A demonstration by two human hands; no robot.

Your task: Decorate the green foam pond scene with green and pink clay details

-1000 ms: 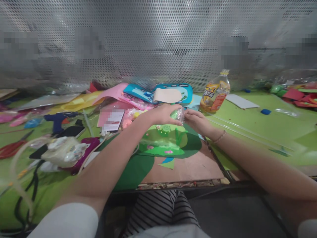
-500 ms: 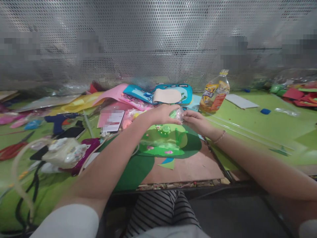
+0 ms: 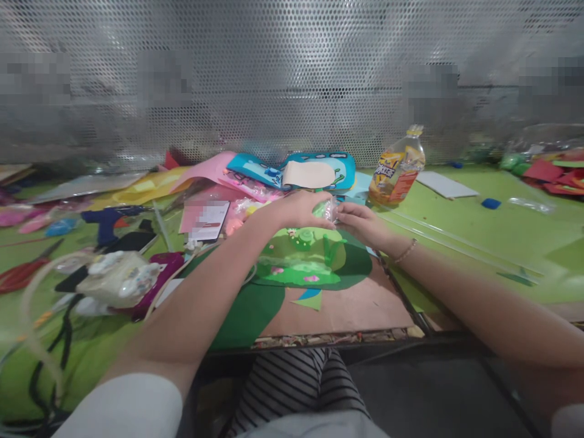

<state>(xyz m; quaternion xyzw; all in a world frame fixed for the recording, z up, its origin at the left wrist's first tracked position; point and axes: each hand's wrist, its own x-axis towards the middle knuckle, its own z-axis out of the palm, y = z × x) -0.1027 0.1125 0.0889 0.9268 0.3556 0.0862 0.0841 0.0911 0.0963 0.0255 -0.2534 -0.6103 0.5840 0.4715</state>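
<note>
My left hand [image 3: 301, 208] curls round a small clear plastic bag [image 3: 330, 210] with something green inside. The fingertips of my right hand [image 3: 360, 222] pinch the bag's right side. Both hands are above the far edge of a green craft picture [image 3: 292, 277], which has a leafy shape, curls and small pink flowers on it. That picture lies on a dark green sheet [image 3: 358, 267]. Small green and blue scraps [image 3: 311, 298] rest on the brown board [image 3: 360, 310] nearer to me. What exactly the bag holds is too small to make out.
A part-filled plastic bottle [image 3: 396, 167] stands at the back right, near a white board [image 3: 446, 184]. Clear sticks [image 3: 465, 243] lie to the right. On the left are a glue gun [image 3: 107, 220], red scissors [image 3: 27, 272], a phone [image 3: 212, 220] and cables. Blue craft pieces [image 3: 319, 167] lie behind my hands.
Hardly anything differs. Both hands keep hold of the bag in nearly the same place, and the view has shifted very slightly.
</note>
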